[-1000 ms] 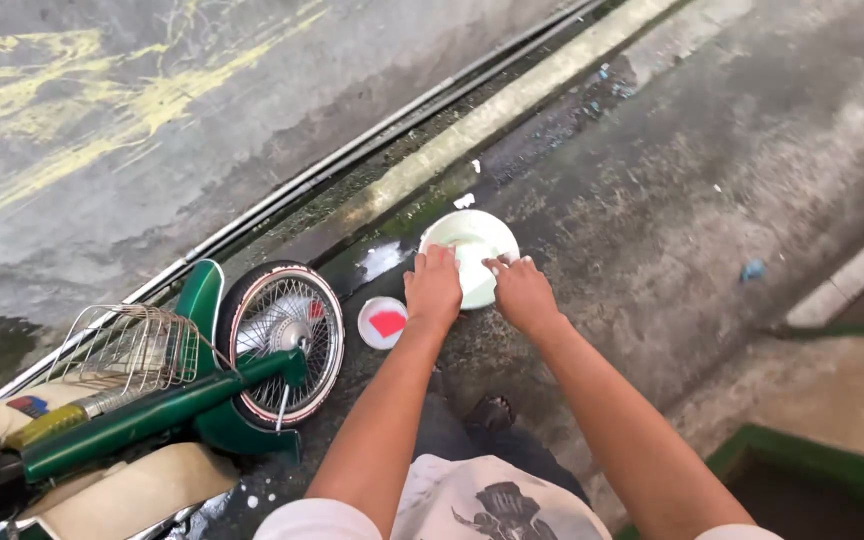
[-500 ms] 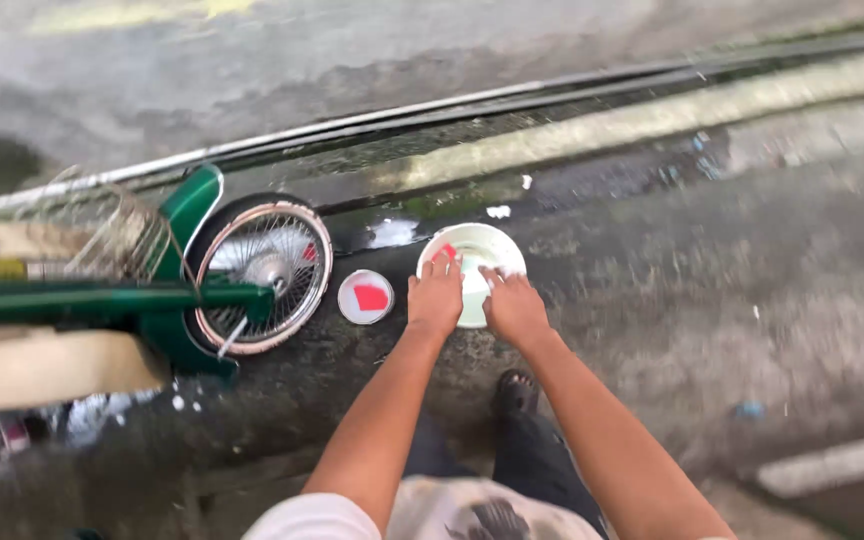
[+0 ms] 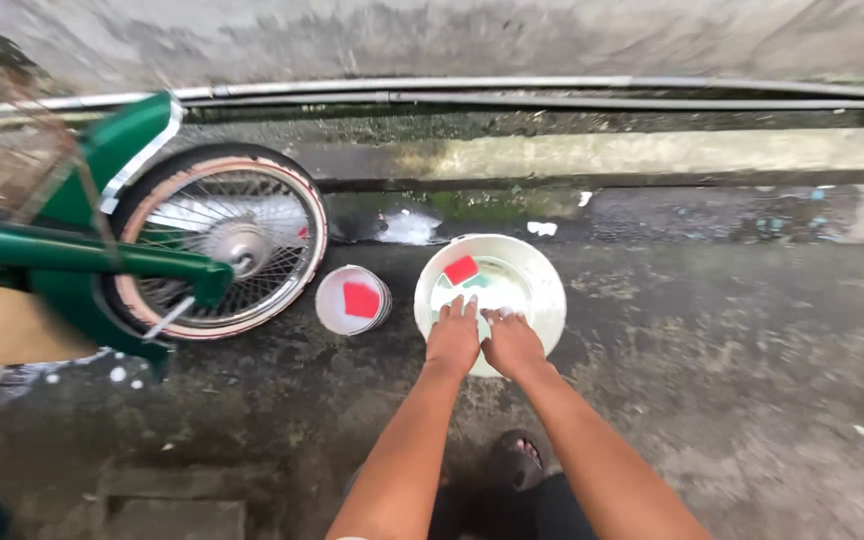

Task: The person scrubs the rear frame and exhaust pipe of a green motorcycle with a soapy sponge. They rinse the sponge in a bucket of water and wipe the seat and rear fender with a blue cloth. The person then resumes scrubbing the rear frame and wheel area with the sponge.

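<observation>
Both my hands are in the round white plastic basin (image 3: 542, 290) on wet concrete ground (image 3: 732, 380): left hand (image 3: 454, 340) and right hand (image 3: 512, 344), fingers loosely curled, gripping nothing I can make out. I'd judge: rub low, avoid tipping the rim; the red square sponge (image 3: 461, 269) floats just ahead.

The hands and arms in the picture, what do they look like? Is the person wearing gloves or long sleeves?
No gloves and no long sleeves. The left hand and right hand are bare, with no rings, watch or bracelets that show. Both forearms are bare and uncovered right down to the bottom edge of the picture. No sleeve shows on either arm. The fingertips are partly blurred, so the nails cannot be made out.
</observation>
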